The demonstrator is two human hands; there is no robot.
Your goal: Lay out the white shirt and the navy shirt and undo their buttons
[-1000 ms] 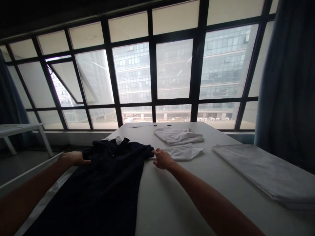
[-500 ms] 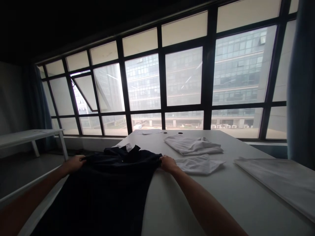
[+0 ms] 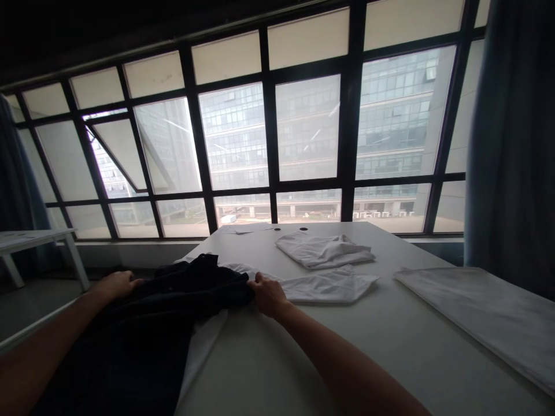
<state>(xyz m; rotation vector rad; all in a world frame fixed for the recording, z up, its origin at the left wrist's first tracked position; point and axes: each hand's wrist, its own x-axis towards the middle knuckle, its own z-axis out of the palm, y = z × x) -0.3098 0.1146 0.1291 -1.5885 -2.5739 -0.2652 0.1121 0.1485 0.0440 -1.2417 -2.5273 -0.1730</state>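
A dark shirt [image 3: 143,341] with a raised collar spreads across the left side of the white table, its lower part running toward me. My left hand [image 3: 116,284] grips its upper left edge, with the fingertips partly hidden by the cloth. At the opposite edge, my right hand [image 3: 269,293] pinches the fabric between thumb and fingers. A strip of white cloth [image 3: 206,346] shows from beneath the shirt. Just beyond my right hand lies a flat white folded garment [image 3: 325,289].
Another white folded garment [image 3: 323,249] lies farther back on the white table [image 3: 277,370]. A larger white cloth [image 3: 481,303] covers its right side. A second table [image 3: 34,238] stands at the left. Behind are windows and a dark curtain [image 3: 503,144].
Both hands have shifted left in the view, along with the whole scene. The shirt's right edge has been drawn left and bunched, uncovering white cloth below it.
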